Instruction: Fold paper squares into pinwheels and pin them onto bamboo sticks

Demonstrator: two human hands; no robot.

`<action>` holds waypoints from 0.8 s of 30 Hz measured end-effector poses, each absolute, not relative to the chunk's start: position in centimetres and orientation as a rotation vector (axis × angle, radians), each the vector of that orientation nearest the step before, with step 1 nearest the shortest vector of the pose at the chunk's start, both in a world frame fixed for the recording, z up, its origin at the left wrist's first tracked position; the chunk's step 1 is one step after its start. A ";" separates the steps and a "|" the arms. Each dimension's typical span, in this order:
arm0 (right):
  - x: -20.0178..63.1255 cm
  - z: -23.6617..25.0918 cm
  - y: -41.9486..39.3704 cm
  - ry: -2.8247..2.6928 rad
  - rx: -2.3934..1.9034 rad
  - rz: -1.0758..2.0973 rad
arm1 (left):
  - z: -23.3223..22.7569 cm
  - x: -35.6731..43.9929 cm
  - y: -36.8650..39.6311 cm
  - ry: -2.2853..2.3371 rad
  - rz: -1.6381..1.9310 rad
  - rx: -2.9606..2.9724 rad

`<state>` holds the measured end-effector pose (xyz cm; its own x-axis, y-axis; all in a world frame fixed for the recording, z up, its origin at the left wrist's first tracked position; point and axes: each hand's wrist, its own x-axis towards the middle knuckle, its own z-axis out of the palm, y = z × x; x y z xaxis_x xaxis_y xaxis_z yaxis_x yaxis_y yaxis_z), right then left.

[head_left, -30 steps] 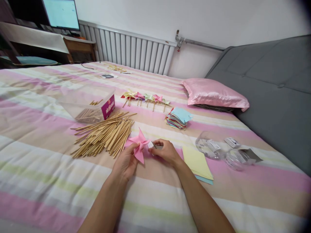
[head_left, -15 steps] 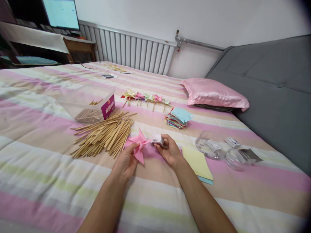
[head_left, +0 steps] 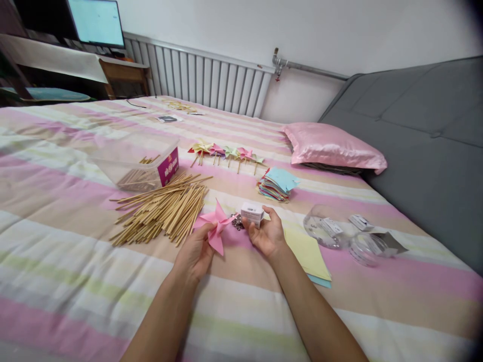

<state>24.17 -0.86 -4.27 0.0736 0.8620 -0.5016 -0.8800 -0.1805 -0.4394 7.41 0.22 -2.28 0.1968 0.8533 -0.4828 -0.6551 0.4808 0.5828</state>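
Note:
My left hand (head_left: 195, 252) pinches a pink paper pinwheel (head_left: 215, 224) just above the striped bedspread (head_left: 75, 261). My right hand (head_left: 267, 234) holds a small white box (head_left: 252, 213) tilted sideways, right of the pinwheel. A small heap of dark metal pins (head_left: 237, 221) lies on the bed between the pinwheel and the box. A pile of wooden sticks (head_left: 163, 208) spreads to the left of my left hand.
A clear tub with a purple label (head_left: 140, 166) holds more sticks. Several finished pinwheels (head_left: 226, 152) lie in a row beyond. A stack of cut coloured papers (head_left: 276, 183), yellow sheets (head_left: 307, 253), clear round containers (head_left: 341, 232) and a pink pillow (head_left: 332, 146) sit to the right.
My right hand has turned palm-up and lifted the white box away from the pinwheel, tipping it. A heap of pins now lies on the bed. The left hand has stayed put.

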 end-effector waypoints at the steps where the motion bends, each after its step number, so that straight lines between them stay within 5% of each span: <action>1: 24.2 -4.3 -0.8 0.027 -0.828 1.541 | -2.2 7.4 0.2 0.866 1.076 0.273; 24: 24.6 -2.1 -1.5 -0.076 -0.955 1.330 | -2.1 7.4 0.2 0.859 1.070 0.270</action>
<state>24.59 -1.55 -2.06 0.2941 0.8382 -0.4593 -0.7807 -0.0666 -0.6213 7.40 0.21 -2.11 0.2022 0.8522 -0.4825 -0.6555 0.4838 0.5799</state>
